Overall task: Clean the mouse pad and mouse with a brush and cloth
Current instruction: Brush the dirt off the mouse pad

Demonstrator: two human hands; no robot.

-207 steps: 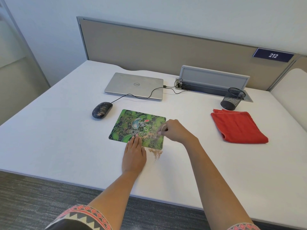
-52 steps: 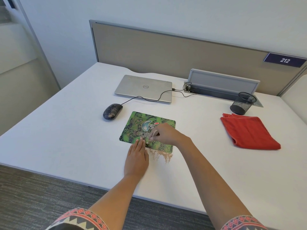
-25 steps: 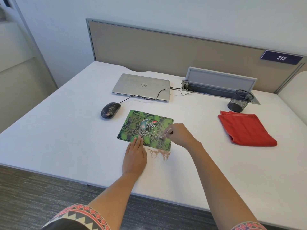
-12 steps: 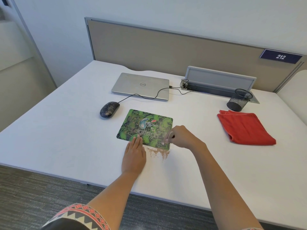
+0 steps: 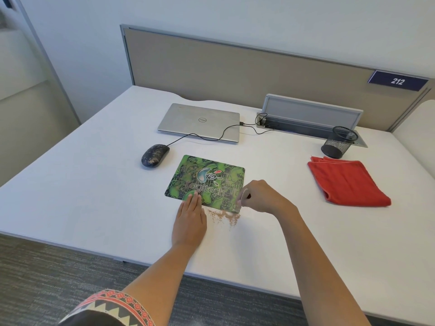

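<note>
Fingers on the left hand are out straight and flat. The tips press down on the near edge of the green patterned rectangular mouse pad and the palm rests on the white desk top. The right hand is curled tight round a small brush. Only the pale bristle end and a sliver of dark handle poke out of the fist, so can't tell you much about its shape. The bristles are at the pad's lower right corner, right on the edge. The pad itself lies flat pretty much dead centre of the frame, Logitech lettering across it.

Just below that edge, between the two hands, there's a scatter of brown sandy crumbs on the desk. The dark oval wired mouse sits left of the pad and a bit higher, not touching it, with tan specks all over its top. Its thin black cable runs up and right toward the closed silver laptop in the upper middle.

The folded red cloth is over at the right of the frame, well apart from both hands, nobody touching it. A black wire-mesh pen cup stands just above it. A beige divider panel runs along the back, with a blue plate reading 212 at the upper right.
</note>
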